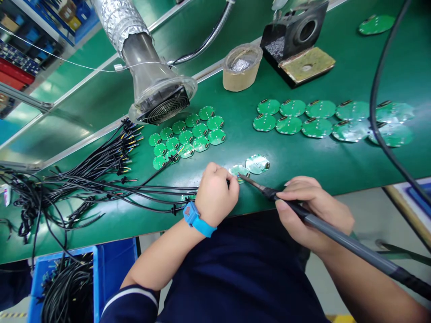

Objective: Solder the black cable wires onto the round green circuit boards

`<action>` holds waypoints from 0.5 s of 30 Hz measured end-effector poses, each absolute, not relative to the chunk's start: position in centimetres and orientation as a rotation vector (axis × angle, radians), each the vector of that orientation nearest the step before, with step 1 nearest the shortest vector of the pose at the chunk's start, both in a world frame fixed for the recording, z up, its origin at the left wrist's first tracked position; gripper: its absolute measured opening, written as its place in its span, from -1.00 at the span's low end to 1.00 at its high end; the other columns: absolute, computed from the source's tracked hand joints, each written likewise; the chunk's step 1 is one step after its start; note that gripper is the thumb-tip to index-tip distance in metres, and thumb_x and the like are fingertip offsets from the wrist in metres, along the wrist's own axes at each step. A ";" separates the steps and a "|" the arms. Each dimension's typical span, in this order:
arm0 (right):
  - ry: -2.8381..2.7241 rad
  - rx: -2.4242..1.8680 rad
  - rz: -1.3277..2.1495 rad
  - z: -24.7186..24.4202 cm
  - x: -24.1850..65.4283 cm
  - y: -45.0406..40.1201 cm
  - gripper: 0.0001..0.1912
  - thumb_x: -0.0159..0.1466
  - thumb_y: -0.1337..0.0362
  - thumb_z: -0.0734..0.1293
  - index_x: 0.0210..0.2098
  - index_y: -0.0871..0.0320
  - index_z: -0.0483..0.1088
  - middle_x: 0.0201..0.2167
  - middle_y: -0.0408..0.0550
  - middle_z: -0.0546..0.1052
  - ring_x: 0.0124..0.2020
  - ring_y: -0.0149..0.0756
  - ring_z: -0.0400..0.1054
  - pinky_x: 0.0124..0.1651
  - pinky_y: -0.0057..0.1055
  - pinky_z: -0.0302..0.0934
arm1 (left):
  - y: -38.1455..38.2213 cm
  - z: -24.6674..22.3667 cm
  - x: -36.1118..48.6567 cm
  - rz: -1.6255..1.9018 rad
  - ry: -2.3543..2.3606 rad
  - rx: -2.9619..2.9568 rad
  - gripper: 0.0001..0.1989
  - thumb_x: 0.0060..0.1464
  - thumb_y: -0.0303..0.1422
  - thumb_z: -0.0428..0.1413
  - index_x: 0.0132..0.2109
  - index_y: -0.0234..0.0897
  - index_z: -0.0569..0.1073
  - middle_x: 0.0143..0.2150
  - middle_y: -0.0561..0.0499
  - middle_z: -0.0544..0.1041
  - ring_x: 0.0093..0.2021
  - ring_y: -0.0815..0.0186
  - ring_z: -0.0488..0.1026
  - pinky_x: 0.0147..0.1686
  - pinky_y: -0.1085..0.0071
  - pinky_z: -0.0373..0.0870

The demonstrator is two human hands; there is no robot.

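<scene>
My right hand (311,211) is wrapped around a soldering iron (323,226), its tip touching or just over a round green circuit board (237,170). Curled closed at that board's left side is my left hand (217,193), with a blue wrist strap (198,220) on its wrist. Black cables (161,190) run from the left into and under this hand; thin coloured wire shows by the iron's tip. The fingertips are partly hidden. Another round circuit board (257,164) lies against the far right side of the one being touched.
Rows of round boards lie at left (186,137) and right (316,128). A fume extractor (161,98) hangs above. Behind are a tape roll (240,74) holding solder bits and an iron stand (296,45). A cord (375,89) crosses the right; a blue bin (96,278) holds cables.
</scene>
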State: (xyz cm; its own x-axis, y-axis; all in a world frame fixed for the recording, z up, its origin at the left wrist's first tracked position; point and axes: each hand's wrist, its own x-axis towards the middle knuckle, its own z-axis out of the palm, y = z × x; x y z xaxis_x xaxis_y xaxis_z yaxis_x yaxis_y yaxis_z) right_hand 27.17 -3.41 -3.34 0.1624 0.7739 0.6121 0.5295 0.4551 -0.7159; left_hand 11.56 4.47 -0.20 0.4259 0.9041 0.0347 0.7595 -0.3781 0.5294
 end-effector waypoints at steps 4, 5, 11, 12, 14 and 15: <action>-1.437 -1.212 0.292 -3.7 27.1 -3.6 -0.78 0.07 0.49 0.31 -0.29 0.13 0.35 -0.49 -0.12 0.39 -0.39 -0.30 0.33 -0.27 -0.25 0.26 | 4.7 -0.1 11.9 0.357 1.455 2.245 -0.88 0.04 -0.51 0.03 -0.45 -0.35 0.37 -0.37 -0.09 0.34 -0.29 0.25 0.37 -0.19 0.29 0.38; -1.401 -1.200 0.304 -3.9 27.1 -3.7 -0.77 0.07 0.49 0.31 -0.29 0.14 0.35 -0.48 -0.11 0.39 -0.38 -0.30 0.32 -0.27 -0.25 0.26 | 4.7 -0.1 12.0 0.336 1.460 2.242 -0.88 0.04 -0.51 0.03 -0.45 -0.35 0.37 -0.36 -0.10 0.34 -0.29 0.24 0.37 -0.18 0.28 0.39; -1.252 -1.073 0.255 -5.4 28.0 -3.5 -0.74 0.02 0.52 0.33 -0.28 0.20 0.39 -0.50 -0.08 0.40 -0.44 -0.30 0.32 -0.22 -0.15 0.26 | 4.6 0.3 12.4 0.235 1.500 2.287 -0.89 0.03 -0.50 0.04 -0.44 -0.36 0.40 -0.36 -0.11 0.36 -0.29 0.23 0.38 -0.19 0.29 0.38; -1.235 -1.066 0.253 -5.6 28.2 -3.4 -0.75 0.01 0.51 0.33 -0.30 0.20 0.39 -0.51 -0.09 0.40 -0.46 -0.29 0.33 -0.22 -0.13 0.28 | 4.6 0.4 12.3 0.220 1.498 2.315 -0.88 0.04 -0.48 0.05 -0.44 -0.35 0.41 -0.37 -0.10 0.37 -0.29 0.22 0.38 -0.19 0.28 0.38; -1.175 -1.104 0.257 -5.9 28.5 -3.2 -0.82 -0.01 0.47 0.34 -0.38 0.18 0.39 -0.55 -0.10 0.40 -0.49 -0.28 0.34 -0.23 -0.09 0.31 | 4.9 0.6 11.7 0.242 1.480 2.355 -0.86 0.06 -0.40 0.08 -0.43 -0.33 0.43 -0.37 -0.08 0.38 -0.28 0.21 0.37 -0.19 0.27 0.37; -1.132 -1.148 0.270 -6.0 28.6 -3.1 -0.86 -0.02 0.44 0.35 -0.43 0.16 0.39 -0.57 -0.11 0.39 -0.50 -0.27 0.35 -0.23 -0.08 0.33 | 5.4 0.8 11.1 0.287 1.477 2.368 -0.85 0.08 -0.34 0.10 -0.40 -0.32 0.45 -0.36 -0.07 0.40 -0.26 0.21 0.38 -0.17 0.27 0.36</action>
State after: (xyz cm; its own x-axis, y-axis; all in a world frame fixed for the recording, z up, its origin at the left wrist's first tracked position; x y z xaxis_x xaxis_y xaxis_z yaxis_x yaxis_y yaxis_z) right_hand 28.60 -3.10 -5.96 0.4608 0.6824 0.5674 0.3525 0.4460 -0.8227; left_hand 11.07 5.35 0.77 0.4405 0.8977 -0.0054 0.8302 -0.4051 0.3829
